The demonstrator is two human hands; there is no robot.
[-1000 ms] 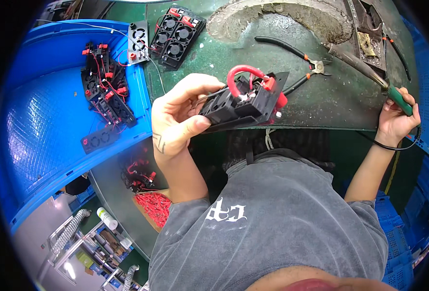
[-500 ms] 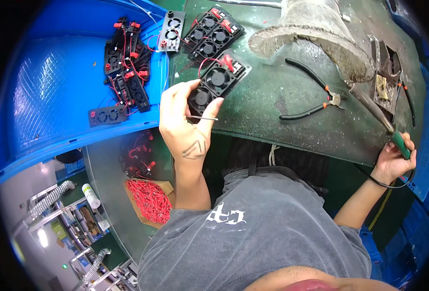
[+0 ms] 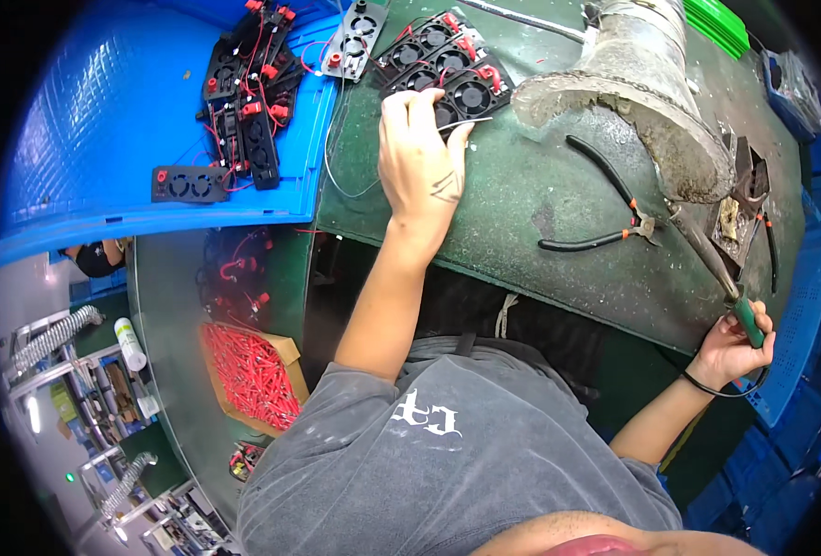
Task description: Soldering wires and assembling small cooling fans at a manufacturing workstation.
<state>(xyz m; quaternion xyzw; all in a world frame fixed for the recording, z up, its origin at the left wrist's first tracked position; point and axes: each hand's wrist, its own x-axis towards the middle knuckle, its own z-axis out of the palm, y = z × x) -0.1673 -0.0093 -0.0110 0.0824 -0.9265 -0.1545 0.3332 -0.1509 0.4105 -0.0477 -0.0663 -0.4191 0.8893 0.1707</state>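
Observation:
Fingers of my left hand (image 3: 422, 165) are closed on a black twin-fan panel (image 3: 472, 96) with red connectors. It lies right beside other fan panels (image 3: 433, 44) at the far side of the green bench. A thin length of solder wire (image 3: 475, 120) also sticks out from this hand. On the far right, my right hand (image 3: 733, 350) grips the green handle of a soldering iron (image 3: 747, 320). The iron's metal shaft points up and left, toward a metal stand, and its tip is close to the cutting pliers (image 3: 635, 222) lying on the bench.
A blue bin (image 3: 86, 139) at the left holds tangled fan panels (image 3: 253, 111); a grey fan panel (image 3: 355, 39) rests at its edge. A grey fume duct (image 3: 647, 93) stands at the back. Red connectors fill a cardboard box (image 3: 287, 357) at the lower left.
My left hand has moved away from me and right, bringing the twin-fan panel up against the others. The right hand keeps its hold on the soldering iron. The whole view has shifted slightly.

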